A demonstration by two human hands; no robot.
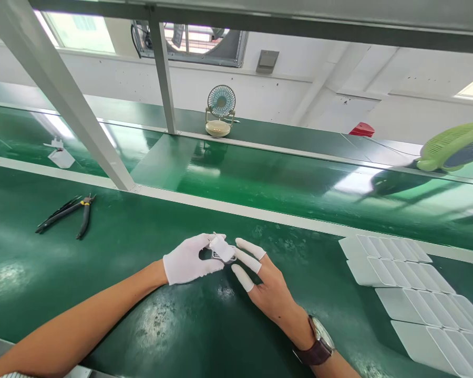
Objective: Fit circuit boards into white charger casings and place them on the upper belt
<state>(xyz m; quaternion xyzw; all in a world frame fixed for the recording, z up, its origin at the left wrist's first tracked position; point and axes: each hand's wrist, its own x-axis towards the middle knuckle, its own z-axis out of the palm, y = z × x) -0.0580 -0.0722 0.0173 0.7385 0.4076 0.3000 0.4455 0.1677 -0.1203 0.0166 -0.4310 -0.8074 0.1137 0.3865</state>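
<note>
My left hand (189, 260), in a white glove, rests on the green bench mat (142, 304) and pinches a small white part (222, 248) between thumb and forefinger. My right hand (266, 286) is bare except for white finger cots on three fingertips. Its fingers are stretched toward the same part, and the index and middle tips touch it from the right. A watch with a dark strap (319, 341) sits on my right wrist. The underside of the small part is hidden between the fingers.
Black pliers and tweezers (69, 212) lie at the left of the mat. Rows of white plastic trays (410, 283) lie at the right. Beyond a white rail runs a green conveyor belt (260, 178), with a small desk fan (220, 111) and a slanted white frame post (63, 94).
</note>
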